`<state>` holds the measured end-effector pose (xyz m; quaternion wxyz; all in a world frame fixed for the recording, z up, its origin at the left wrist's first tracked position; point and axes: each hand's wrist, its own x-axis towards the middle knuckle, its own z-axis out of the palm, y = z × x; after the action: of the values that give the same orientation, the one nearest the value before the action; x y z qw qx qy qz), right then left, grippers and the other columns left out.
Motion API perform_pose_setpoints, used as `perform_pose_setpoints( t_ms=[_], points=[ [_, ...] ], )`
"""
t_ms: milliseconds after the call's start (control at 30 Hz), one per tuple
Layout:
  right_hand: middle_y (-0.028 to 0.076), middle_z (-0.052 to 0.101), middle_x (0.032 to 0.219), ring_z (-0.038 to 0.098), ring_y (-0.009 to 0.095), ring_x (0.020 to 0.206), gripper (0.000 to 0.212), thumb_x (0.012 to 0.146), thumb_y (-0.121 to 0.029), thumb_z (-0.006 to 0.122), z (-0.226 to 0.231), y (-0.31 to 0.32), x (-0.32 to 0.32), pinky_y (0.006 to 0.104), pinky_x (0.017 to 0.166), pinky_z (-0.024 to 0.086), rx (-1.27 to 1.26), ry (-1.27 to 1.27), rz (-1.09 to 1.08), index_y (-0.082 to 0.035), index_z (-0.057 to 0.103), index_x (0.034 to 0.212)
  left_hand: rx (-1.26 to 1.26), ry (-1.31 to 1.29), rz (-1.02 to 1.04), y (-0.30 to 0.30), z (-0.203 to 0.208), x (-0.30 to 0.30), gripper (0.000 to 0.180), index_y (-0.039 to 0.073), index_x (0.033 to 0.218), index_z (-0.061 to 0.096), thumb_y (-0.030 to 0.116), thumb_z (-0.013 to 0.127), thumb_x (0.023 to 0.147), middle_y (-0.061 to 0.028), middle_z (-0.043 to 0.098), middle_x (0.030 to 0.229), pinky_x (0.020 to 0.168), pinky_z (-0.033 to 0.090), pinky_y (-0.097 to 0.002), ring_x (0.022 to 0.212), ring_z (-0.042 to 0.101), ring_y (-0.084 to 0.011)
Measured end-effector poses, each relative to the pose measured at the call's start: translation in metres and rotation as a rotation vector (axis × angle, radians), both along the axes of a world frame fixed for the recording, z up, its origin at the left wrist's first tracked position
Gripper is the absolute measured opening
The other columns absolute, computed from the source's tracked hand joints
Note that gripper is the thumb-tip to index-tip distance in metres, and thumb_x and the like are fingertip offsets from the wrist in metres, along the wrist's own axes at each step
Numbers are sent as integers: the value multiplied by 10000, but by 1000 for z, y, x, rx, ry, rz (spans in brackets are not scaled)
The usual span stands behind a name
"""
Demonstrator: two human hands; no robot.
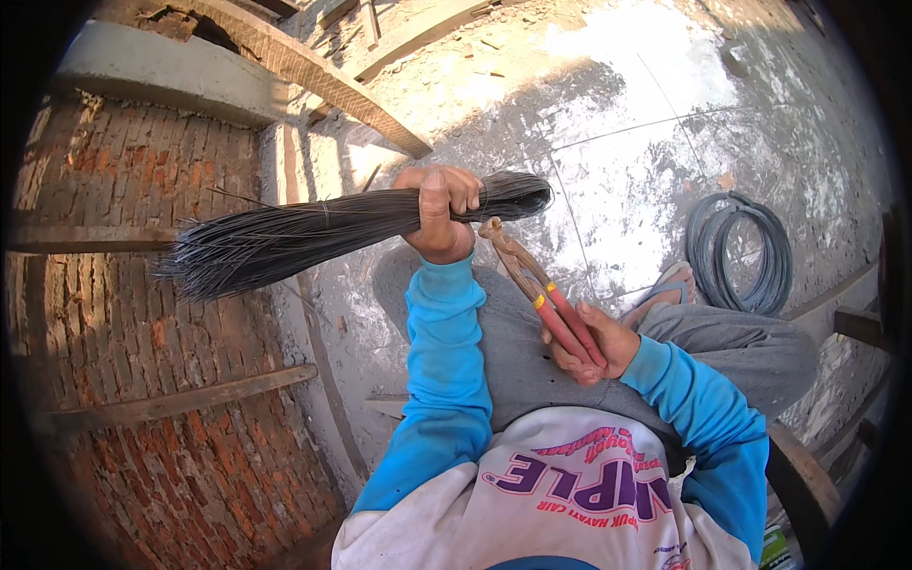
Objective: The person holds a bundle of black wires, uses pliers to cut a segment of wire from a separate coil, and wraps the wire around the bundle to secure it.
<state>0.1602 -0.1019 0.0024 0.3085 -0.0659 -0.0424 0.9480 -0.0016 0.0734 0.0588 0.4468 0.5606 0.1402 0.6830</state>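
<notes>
A thick bundle of dark tie wire (304, 233) is gripped in my left hand (439, 204), fingers wrapped round it near its folded end. Its loose cut ends fan out to the left, while the looped end (527, 193) sticks out to the right of my fist. My right hand (594, 344) is closed round the red handles of a pair of pincers (540, 294). The rusty jaws of the pincers point up and left, close below the looped end of the bundle. Whether the jaws touch any wire, I cannot tell.
On the floor at the right lies a coil of grey wire (741, 255), beside my sandalled foot (670, 290). A brick wall (190, 427) with wooden battens stands at the left. A wooden beam (323, 81) slants across the upper left. My legs (513, 313) are bent beneath my hands.
</notes>
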Motion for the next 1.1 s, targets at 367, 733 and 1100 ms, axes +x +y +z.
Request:
perform_pose_setpoints(
  t_ms=[367, 733, 1100],
  points=[
    [58, 548, 738, 548, 159, 642, 316, 846, -210, 646, -32, -4, -11, 278, 566, 438, 475, -692, -193, -30, 481, 1047, -76, 125, 51, -4, -3, -1, 229, 72, 713, 421, 133, 486, 923, -56, 399, 513, 525, 436, -351, 467, 426, -172],
    [215, 566, 1090, 584, 395, 928, 465, 875, -158, 575, -2, 2, -10, 422, 767, 476, 995, -1698, -546, -26, 436, 1299, -3, 62, -8, -1, -7, -4, 140, 48, 793, 417, 48, 448, 929, -56, 436, 568, 528, 425, -307, 513, 415, -132],
    [222, 584, 1096, 593, 390, 959, 482, 865, -112, 578, 41, 13, 7, 412, 808, 483, 1013, -1693, -236, -41, 443, 1323, 35, 161, 57, -7, -9, 1, 120, 48, 812, 451, 74, 493, 921, -49, 463, 597, 522, 426, -301, 528, 440, -127]
  ],
)
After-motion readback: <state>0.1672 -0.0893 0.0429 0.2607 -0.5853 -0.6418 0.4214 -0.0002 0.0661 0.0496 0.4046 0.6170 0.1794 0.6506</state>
